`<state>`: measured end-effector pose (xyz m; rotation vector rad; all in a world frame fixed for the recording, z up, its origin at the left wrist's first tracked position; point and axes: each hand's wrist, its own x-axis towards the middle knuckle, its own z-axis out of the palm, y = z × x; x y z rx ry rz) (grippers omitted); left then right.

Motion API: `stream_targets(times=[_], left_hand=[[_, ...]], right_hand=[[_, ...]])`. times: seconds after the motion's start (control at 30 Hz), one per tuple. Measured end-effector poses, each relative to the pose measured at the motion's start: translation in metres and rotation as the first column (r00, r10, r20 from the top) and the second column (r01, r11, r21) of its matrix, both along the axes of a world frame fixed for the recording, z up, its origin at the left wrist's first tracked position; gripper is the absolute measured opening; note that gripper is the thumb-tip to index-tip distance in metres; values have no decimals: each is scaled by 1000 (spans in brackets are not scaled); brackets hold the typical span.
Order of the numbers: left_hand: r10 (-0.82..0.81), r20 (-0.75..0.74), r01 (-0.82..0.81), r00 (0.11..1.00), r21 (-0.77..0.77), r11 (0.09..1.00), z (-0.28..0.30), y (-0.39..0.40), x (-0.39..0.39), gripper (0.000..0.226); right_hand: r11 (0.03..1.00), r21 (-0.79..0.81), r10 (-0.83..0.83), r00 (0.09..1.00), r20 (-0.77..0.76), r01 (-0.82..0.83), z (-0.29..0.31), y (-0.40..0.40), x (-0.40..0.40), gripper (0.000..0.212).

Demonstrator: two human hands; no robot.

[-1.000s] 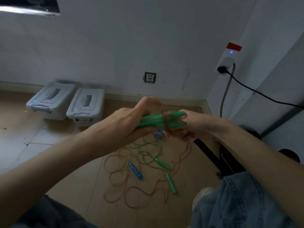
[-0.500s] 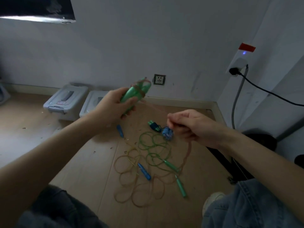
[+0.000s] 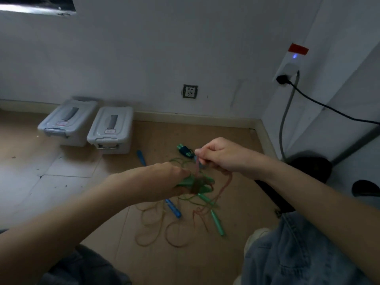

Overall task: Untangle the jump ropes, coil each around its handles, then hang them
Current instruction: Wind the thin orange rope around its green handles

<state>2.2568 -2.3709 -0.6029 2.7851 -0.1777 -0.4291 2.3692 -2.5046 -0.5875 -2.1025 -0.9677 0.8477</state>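
Observation:
My left hand (image 3: pixel 162 182) grips a pair of green handles (image 3: pixel 202 185) with a few turns of reddish-brown rope wound around them. My right hand (image 3: pixel 223 156) pinches that reddish rope (image 3: pixel 196 164) just above the handles, and the rope's slack trails down to the floor. On the floor below lie tangled brown and green rope loops (image 3: pixel 162 225), two green handles (image 3: pixel 217 222), a blue handle (image 3: pixel 173 208), another blue handle (image 3: pixel 141 157) and a small coiled dark bundle (image 3: pixel 185 150).
Two grey lidded storage boxes (image 3: pixel 111 130) stand against the wall at left. A wall socket (image 3: pixel 190 91) is straight ahead. A black cable (image 3: pixel 329 108) runs from a plug at right. Dark chair legs (image 3: pixel 271 194) and my jeans-clad knee (image 3: pixel 298 254) are at the right.
My left hand has dropped the green handles from chest height down over the pile. My right hand rose slightly, still pinching the rope, carrying it over the handles.

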Motion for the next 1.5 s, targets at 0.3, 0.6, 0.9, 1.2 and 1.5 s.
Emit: stream_targets(times=[0.3, 0.6, 0.9, 1.2, 1.5], left_hand=[[19, 351, 92, 936, -297, 951, 26, 4, -11, 23], [303, 175, -59, 937, -774, 630, 44, 5, -7, 32], [435, -136, -283, 890, -913, 294, 45, 22, -2, 36], [750, -303, -535, 588, -841, 79, 29, 42, 10, 11], [363, 99, -320, 926, -303, 898, 2, 16, 8, 18]], right_hand=[[981, -163, 71, 975, -211, -107, 10, -12, 16, 40], [975, 168, 210, 856, -473, -147, 2, -19, 14, 21], [917, 399, 174, 926, -335, -28, 6, -6, 3, 17], [973, 28, 188, 863, 469, -227, 14, -4, -11, 25], [969, 249, 95, 944, -315, -14, 24, -7, -8, 36]])
